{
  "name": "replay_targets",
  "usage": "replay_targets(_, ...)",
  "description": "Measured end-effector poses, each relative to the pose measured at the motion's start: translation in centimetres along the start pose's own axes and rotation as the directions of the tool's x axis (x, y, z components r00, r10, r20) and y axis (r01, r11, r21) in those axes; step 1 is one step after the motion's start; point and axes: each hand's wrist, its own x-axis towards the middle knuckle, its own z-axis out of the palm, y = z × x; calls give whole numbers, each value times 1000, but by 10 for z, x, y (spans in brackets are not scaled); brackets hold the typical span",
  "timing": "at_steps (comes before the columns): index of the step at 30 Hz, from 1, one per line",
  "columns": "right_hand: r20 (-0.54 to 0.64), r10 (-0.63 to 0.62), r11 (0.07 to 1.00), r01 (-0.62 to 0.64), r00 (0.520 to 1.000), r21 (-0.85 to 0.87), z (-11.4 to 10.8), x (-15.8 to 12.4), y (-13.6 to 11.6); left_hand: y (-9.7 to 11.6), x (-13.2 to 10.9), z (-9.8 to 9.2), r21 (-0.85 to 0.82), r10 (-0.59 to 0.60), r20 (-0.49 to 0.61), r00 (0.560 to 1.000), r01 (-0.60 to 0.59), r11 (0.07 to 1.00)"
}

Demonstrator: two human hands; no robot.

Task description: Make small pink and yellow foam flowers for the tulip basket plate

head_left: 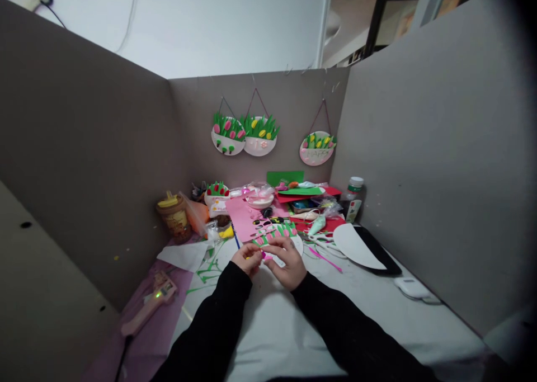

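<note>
At the far left a pink glue gun [149,309] lies on a purple sheet [168,284] with a small green light showing on its body. Behind it a brown jar with a yellow lid [174,217] stands against the grey cardboard wall [84,147]. A sheet of white paper [184,254] and loose green foam strips [210,267] lie just beside it on the table. The left hand [247,259], in a black sleeve, is curled, and its fingertips pinch a small pink piece [265,255]. The piece is held just above the white table [277,326], near the middle of the desk. It is too small to tell its shape. The right hand [287,267] is curled as well and meets the left on the same piece, gripping it from the other side. Just behind the hands lies a paper plate craft [277,232] with green grass and pink tulips, partly on a pink foam sheet [243,217]. Three finished tulip plates [260,137] hang on the back wall above. To the right a white half plate [356,245] rests on a black flat object [381,253]. A bottle with a white cap [353,198] stands behind them, and a small white device [413,288] lies near the right wall.
</note>
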Motion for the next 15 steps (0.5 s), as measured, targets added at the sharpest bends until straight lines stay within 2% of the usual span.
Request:
replay_targets(5, 21, 7, 1000, -7, 1000, -1, 1, 0, 1, 2, 1, 1, -43, -24, -62, 998, 21, 999)
replay_targets(10, 6, 13, 1000, -13, 1000, -21, 4, -2, 6, 5, -3, 3, -92, -56, 26, 998, 58, 994)
replay_targets(15, 18, 26, 1000, -25, 1000, -9, 7, -4, 8, 2, -4, 5, -84, -46, 28, 999, 48, 995)
